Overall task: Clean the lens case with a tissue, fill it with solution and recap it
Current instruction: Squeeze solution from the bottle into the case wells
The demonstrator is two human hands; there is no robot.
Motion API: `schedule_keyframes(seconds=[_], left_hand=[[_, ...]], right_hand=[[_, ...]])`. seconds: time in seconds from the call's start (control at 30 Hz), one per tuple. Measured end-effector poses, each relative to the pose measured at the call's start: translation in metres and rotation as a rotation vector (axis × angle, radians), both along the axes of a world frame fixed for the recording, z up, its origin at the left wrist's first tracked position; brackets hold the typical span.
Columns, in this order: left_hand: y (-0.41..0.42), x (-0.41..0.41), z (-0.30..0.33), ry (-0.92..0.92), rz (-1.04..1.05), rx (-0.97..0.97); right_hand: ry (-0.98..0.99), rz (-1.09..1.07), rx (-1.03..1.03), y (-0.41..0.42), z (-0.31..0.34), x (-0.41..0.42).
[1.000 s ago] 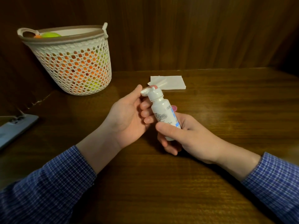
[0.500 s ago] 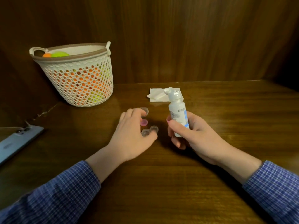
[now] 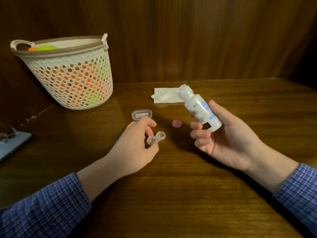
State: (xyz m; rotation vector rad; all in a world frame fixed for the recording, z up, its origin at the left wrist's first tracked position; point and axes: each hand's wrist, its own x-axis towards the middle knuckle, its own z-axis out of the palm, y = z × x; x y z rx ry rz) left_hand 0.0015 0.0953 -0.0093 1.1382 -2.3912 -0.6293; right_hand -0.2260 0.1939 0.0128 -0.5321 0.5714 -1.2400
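Note:
A clear two-well lens case lies on the wooden table, both wells uncapped. My left hand pinches its left well between thumb and fingers. My right hand grips a white solution bottle, tilted with its flip cap pointing up and to the left. A pink cap lies on the table between my hands. A folded white tissue lies farther back, partly behind the bottle's top.
A clear oval box sits just beyond my left fingers. A white mesh basket with orange and green things stands at the back left. A phone lies at the left edge. A wooden wall closes the back.
My left hand left the bottle's cap, dropped to the table and took hold of the lens case. My right hand carried the bottle to the right and tilted it.

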Motion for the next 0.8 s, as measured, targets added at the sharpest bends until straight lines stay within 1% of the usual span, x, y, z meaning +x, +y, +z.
schedule_keyframes(seconds=[0.1, 0.17, 0.4, 0.5, 0.67, 0.8], left_hand=[[0.004, 0.0, 0.001, 0.025, -0.059, 0.027], [0.009, -0.001, 0.001, 0.049, -0.117, 0.051], [0.024, -0.005, 0.002, 0.075, -0.302, 0.02], [0.029, -0.008, 0.002, 0.086, -0.34, 0.015], [0.031, -0.016, 0.003, 0.121, -0.295, 0.045], [0.029, -0.017, 0.004, 0.144, -0.264, 0.053]], right_hand=[[-0.158, -0.029, 0.076, -0.001, -0.002, -0.004], [-0.209, -0.074, 0.118, -0.003, -0.003, -0.005], [-0.231, -0.282, 0.212, -0.005, -0.003, -0.004], [-0.21, -0.34, 0.233, -0.004, 0.0, -0.005], [-0.131, -0.31, 0.26, -0.005, 0.001, -0.01], [0.069, -0.251, 0.268, -0.008, 0.002, -0.016]])
